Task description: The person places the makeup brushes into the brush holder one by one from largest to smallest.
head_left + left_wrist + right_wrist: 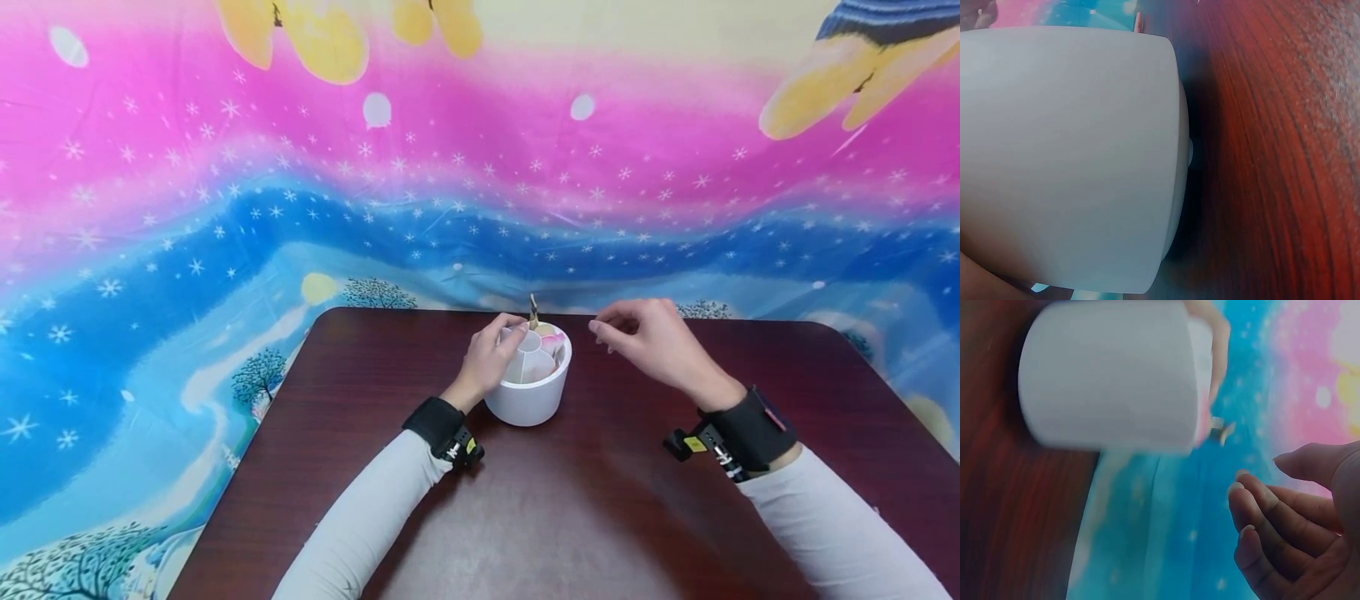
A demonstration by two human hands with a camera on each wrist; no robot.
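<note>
A round white desk organizer (528, 406) with inner dividers stands upright on the table. My left hand (491, 358) holds its left rim, thumb and fingers over the edge. A pink-and-white item (552, 342) lies in a right-hand compartment, and a slim gold-and-dark piece (533, 310) sticks up at the back; I cannot tell what either is. To the right, apart from the organizer, my right hand (652, 337) hovers with loosely bent fingers. In the right wrist view, nothing shows between its thumb and fingers (1266, 515). The organizer's white side (1072, 156) fills much of the left wrist view.
The dark red-brown wooden table (465, 517) has its far edge just behind the organizer. Beyond it hangs a colourful cloth backdrop (480, 183) with snowflakes and trees. Black wrist straps with small cameras (693, 442) sit on both forearms.
</note>
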